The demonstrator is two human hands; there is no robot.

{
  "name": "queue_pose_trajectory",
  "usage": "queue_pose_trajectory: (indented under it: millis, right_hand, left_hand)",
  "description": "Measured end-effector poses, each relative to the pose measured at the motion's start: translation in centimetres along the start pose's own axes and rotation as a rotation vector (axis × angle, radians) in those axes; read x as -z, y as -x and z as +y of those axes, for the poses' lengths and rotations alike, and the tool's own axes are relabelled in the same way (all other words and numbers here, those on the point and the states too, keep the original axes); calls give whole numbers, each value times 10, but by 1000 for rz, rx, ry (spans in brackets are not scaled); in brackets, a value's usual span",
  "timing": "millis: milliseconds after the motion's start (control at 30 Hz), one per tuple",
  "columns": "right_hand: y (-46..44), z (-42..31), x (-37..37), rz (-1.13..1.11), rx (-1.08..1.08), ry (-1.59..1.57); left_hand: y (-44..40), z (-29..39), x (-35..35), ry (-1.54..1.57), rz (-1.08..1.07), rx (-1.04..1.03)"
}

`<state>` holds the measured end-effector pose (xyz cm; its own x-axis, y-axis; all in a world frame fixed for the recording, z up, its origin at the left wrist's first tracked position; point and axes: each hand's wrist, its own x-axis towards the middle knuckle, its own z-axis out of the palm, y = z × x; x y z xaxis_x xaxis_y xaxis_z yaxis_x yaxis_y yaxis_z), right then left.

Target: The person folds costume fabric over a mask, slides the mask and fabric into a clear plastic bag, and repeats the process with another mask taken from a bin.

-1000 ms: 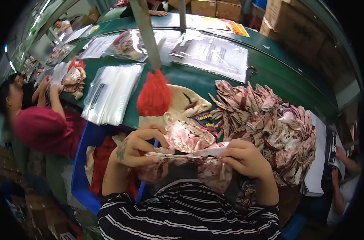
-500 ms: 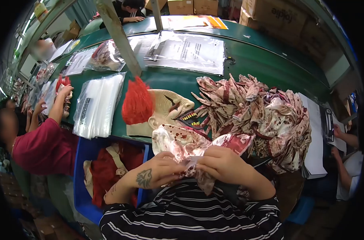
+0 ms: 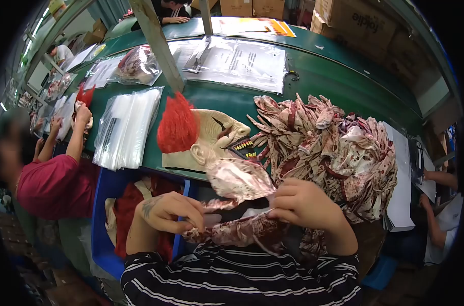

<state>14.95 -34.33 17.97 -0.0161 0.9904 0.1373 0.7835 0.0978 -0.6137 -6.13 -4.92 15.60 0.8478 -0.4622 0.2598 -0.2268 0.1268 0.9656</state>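
Observation:
A white cloth piece with red blood-like spatter (image 3: 239, 178) is stretched between my two hands, in front of my striped shirt. My left hand (image 3: 173, 211) pinches its left edge, while my right hand (image 3: 304, 204) grips the right side. Between them the cloth gapes, with a pale lining showing. Just beyond lies a clown mask (image 3: 214, 135) with red hair and yellow teeth, its lower part overlapped by the cloth. To the right is a heap of stained, glove-like pieces with long fingers (image 3: 313, 137).
A blue bin (image 3: 102, 239) with red and cream items stands at lower left. Clear plastic bags (image 3: 127, 127) lie on the green table (image 3: 334, 66). White sheets (image 3: 399, 199) are stacked at right. Co-workers sit left, right and across; a metal post (image 3: 158, 46) rises ahead.
My hands have moved apart, my left one leftward and my right one to the right. The cloth between them has gone from bunched to spread wide.

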Motion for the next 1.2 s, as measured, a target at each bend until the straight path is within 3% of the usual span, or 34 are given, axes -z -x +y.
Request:
queue_pose_trajectory:
  millis: [67, 200, 233, 367, 567, 700, 867, 967, 1033, 1200]
  right_hand:
    - [0, -2, 6, 85, 13, 97]
    - [2, -9, -2, 263, -59, 85]
    - [3, -11, -5, 306, -78, 80]
    - [-1, -20, -13, 495, -145, 71]
    - [-18, -32, -16, 616, -191, 214]
    - [-27, -19, -33, 787, -179, 174]
    - [-41, -14, -46, 889, -238, 190]
    - [-56, -22, -60, 880, -279, 105]
    - [-66, -29, -72, 878, -203, -13]
    - [-75, -32, -89, 909, -125, -113]
  left_hand:
    - [0, 9, -3, -89, 35, 1]
    - [-8, 22, -20, -829, 319, 94]
    - [-8, 21, -22, -827, 324, 100]
    - [-11, 17, -14, -971, 536, -213]
    - [-5, 6, -24, -941, 624, -25]
    - [-13, 3, -37, -807, 898, 80]
    - [-32, -21, -40, -640, 1150, -104]
    - [-51, -28, -55, -681, 1122, -116]
    - [-65, -37, -66, -981, 1072, -128]
    - [-78, -56, -81, -943, 1144, -221]
